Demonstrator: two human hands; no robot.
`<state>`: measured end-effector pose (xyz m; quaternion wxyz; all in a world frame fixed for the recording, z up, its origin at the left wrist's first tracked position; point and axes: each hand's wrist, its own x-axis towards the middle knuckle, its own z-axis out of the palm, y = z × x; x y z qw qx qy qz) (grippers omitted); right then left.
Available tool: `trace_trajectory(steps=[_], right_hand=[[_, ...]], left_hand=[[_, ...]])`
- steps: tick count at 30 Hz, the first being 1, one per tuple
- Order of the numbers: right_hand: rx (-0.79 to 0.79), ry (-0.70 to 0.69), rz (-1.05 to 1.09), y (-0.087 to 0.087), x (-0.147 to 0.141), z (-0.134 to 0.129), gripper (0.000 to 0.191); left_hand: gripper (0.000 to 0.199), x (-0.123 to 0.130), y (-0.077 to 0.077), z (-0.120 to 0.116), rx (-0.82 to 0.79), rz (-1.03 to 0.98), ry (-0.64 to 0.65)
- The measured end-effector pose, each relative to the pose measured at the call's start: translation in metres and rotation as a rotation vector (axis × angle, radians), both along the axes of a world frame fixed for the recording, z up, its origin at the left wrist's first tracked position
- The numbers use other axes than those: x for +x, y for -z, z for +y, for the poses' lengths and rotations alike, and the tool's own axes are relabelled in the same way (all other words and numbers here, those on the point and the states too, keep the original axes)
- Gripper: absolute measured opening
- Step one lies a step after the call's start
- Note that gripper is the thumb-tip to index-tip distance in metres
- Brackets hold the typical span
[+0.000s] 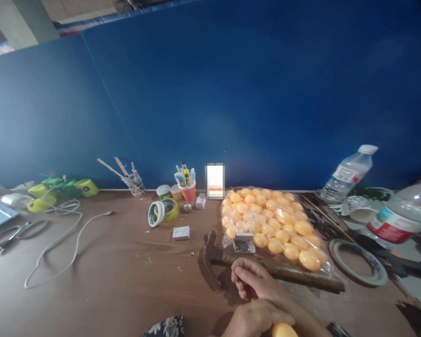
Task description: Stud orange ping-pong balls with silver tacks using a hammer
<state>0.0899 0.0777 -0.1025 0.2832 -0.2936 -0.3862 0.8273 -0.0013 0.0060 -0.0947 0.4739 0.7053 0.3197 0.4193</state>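
Note:
Low in the view, my left hand (254, 318) is closed around an orange ball (284, 330), which the bottom edge partly cuts off. Just above it is my right hand (250, 278), its fingers curled in and pressed together; what they hold, if anything, is hidden. A claw hammer (212, 252) lies behind my right hand, its wooden handle running right. An opened small box (244, 244) of tiny metal pieces stands just beyond the hammer. Behind it spreads a clear plastic bag (266, 215) full of similar orange balls.
Tape rolls (156, 214), a cup of pens (187, 189) and a small closed box (181, 233) stand mid-table. A white cable (79, 243) and scissors (14, 236) lie left. At right are plastic bottles (351, 173), a tape ring (358, 262) and several tools. A blue partition (210, 93) rises behind.

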Motion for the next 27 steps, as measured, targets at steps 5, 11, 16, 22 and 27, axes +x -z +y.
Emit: trace_trajectory(steps=[5,11,16,22,27], right_hand=[[-0.002,0.008,-0.009,0.0,0.0,0.001,0.046],[-0.007,0.003,-0.003,0.001,-0.001,0.001,0.045],[0.0,0.019,-0.004,0.001,-0.001,0.0,0.045],[-0.014,0.013,0.006,0.0,0.0,-0.001,0.045],[-0.006,0.002,-0.002,0.001,0.0,0.0,0.045]], left_hand=[[0.058,-0.001,0.001,0.0,0.011,0.014,-0.008],[0.055,0.006,0.01,0.003,-0.047,0.06,0.001],[0.056,0.006,0.012,0.002,-0.048,0.038,-0.018],[0.052,0.002,0.002,0.0,0.001,-0.001,-0.025],[0.059,-0.001,-0.003,0.0,0.036,-0.004,-0.019]])
